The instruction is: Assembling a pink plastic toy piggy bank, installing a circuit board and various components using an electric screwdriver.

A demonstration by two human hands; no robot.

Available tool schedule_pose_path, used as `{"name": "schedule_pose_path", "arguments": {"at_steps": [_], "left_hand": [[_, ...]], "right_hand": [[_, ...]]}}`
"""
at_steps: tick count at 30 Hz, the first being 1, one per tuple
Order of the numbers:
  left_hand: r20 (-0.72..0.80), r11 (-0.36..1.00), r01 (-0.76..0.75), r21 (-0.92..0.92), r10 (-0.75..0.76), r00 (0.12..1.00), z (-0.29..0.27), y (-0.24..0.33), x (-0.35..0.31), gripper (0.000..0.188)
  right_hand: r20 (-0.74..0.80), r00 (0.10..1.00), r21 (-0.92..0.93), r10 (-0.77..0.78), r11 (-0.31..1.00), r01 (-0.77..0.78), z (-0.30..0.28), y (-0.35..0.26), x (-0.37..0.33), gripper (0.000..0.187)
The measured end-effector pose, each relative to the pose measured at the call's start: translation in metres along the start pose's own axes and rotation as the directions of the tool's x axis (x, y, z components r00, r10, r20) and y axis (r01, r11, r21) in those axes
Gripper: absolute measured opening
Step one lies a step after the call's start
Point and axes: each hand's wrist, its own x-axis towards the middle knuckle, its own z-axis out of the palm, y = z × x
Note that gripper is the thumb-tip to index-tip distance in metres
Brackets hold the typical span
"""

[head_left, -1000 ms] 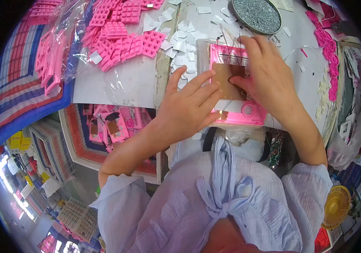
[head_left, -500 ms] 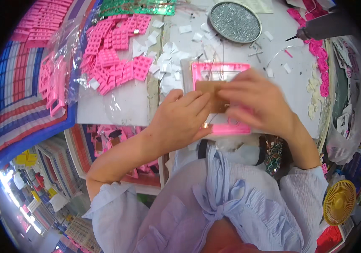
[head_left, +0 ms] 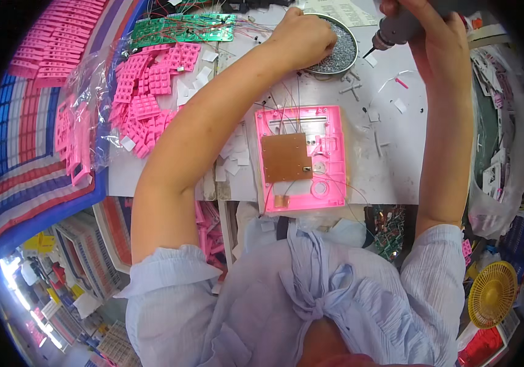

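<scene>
My left hand reaches over a round metal tin of small grey screws, its fingers closed and fingertips down at the screws; whatever they pinch is hidden. At the upper right my right hand is wrapped round a dark electric screwdriver, its thin bit pointing down and left. Between my arms a pink plastic housing lies open side up on the table. A brown circuit board rests inside it, with thin wires running out. Neither hand touches the housing.
Pink keypad pieces are heaped at the left beside green circuit boards. White paper scraps and loose grey plastic bits lie about the table. A yellow fan stands at the lower right.
Both hands have left the circuit board, which now lies in the pink housing. My left hand went up to the screw tin; my right hand went up and right and took hold of the screwdriver.
</scene>
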Motion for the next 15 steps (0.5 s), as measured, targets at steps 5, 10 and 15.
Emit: {"name": "schedule_pose_path", "arguments": {"at_steps": [5, 10, 15], "left_hand": [[-0.200, 0.989, 0.110, 0.095, -0.090, 0.976, 0.006, -0.012, -0.002, 0.025], [-0.053, 0.961, 0.267, 0.070, -0.264, 0.963, -0.008, -0.015, 0.000, 0.024], [-0.160, 0.900, 0.190, -0.391, -0.270, 0.950, -0.093, 0.047, -0.078, 0.017]], "right_hand": [[-0.080, 0.990, 0.121, 0.112, 0.987, -0.102, 0.024, -0.003, -0.015, 0.039], [0.284, 0.957, 0.253, 0.054, 0.959, -0.130, 0.007, -0.015, -0.023, 0.032], [0.352, 0.929, 0.166, 0.112, 0.970, -0.179, -0.001, 0.001, -0.047, 0.036]]}}
